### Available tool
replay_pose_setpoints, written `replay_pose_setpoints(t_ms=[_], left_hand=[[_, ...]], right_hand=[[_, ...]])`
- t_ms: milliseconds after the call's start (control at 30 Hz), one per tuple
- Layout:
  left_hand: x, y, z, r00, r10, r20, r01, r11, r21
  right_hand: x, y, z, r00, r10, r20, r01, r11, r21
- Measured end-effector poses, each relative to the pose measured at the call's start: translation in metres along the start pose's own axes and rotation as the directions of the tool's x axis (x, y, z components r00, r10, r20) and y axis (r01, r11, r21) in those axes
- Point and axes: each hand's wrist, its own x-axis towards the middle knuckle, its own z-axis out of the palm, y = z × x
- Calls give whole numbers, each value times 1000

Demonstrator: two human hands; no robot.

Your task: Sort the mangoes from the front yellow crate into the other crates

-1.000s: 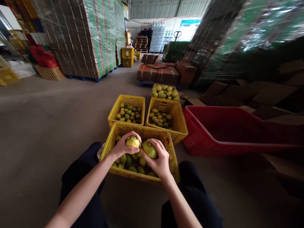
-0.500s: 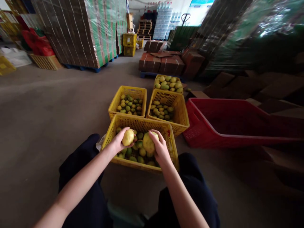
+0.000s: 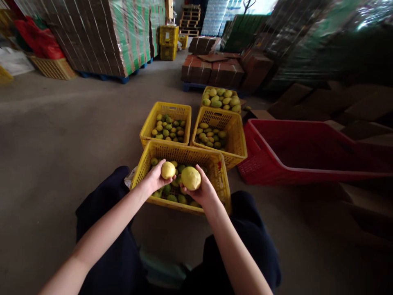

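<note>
Over the nearest yellow crate [image 3: 225,182], my left hand [image 3: 155,177] is closed round a small yellow mango [image 3: 168,170]. A larger yellow-green mango [image 3: 190,178] rests in my right hand [image 3: 206,190], with the fingers curled under it and the thumb at its side. The two fruits are held side by side, a small gap apart. Below them, several greener mangoes [image 3: 172,198] lie in the crate, partly hidden by my hands.
Behind stand a left yellow crate [image 3: 143,128], a right yellow crate [image 3: 239,139] and a heaped crate of mangoes [image 3: 216,103]. To the right is a large red bin [image 3: 260,168]. Strapped cardboard stacks [image 3: 196,70] and a wrapped pallet load [image 3: 119,41] are farther off.
My right hand has turned from gripping its mango from above to cradling it from below. The left hand keeps its mango, and the view has tilted slightly down.
</note>
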Motion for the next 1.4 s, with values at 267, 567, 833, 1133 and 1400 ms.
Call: replay_pose_setpoints(t_ms=[267, 567, 833, 1133, 1400], left_hand=[[6, -4, 1, 995, -82, 57, 81, 997, 11], [6, -7, 10, 994, -81, 74, 82, 997, -6], [9, -9, 12, 1000, -4, -11, 3, 997, -83], [8, -9, 10, 998, 52, -35, -58, 979, -193], [2, -9, 14, 984, 163, 76, -133, 944, -302]], right_hand=[[2, 1, 0, 996, -23, -81, 28, 998, 57], [0, 0, -1, 997, -30, -66, 35, 996, 82], [-1, 1, 0, 997, -39, -72, 45, 995, 92], [4, 0, -3, 992, -109, -57, 117, 977, 178], [5, 7, -1, 960, -257, 113, 253, 966, 50]])
